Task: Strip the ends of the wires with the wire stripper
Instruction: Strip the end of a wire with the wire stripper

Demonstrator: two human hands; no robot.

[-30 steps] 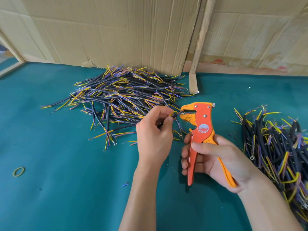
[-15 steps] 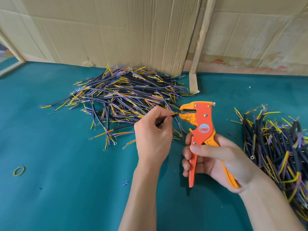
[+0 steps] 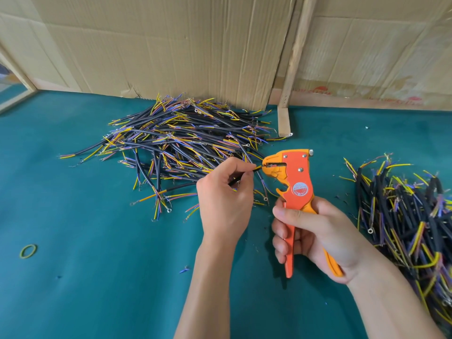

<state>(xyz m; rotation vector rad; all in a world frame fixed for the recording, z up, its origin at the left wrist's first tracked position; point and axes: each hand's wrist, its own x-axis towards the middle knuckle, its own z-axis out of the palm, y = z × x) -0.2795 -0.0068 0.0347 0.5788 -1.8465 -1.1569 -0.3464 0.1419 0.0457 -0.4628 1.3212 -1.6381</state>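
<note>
Two hands meet over the green table (image 3: 97,277), and what matters is the short line between them. Left hand (image 3: 223,199) pinches a single wire (image 3: 257,168) between thumb and forefinger, its other fingers curled in beneath; the yellow-and-black end pokes out to the right and reaches the mouth of the wire stripper (image 3: 293,182). Right hand (image 3: 310,234) is wrapped round both orange handles, thumb laid across the front, with the head of the tool upright and its beak turned left toward the wire. So the wire's long axis runs roughly left to right, rising slightly toward the tool, in line with the slot it enters, and its tip sits at or just inside the jaws (how deep I cannot tell, since the beak hides it). Whether the handles are fully squeezed is also unclear. My judgement is that the coming move turns on this alignment: the right hand squeezes while the left holds the wire steady along that same axis, and any sideways tilt would risk a ragged cut. A big heap of wires (image 3: 183,143) lies beyond the left hand, near the cardboard wall (image 3: 171,50), and a second heap (image 3: 411,216) lies just right of the right forearm. One rubber band (image 3: 28,251) sits well apart at the left.
</note>
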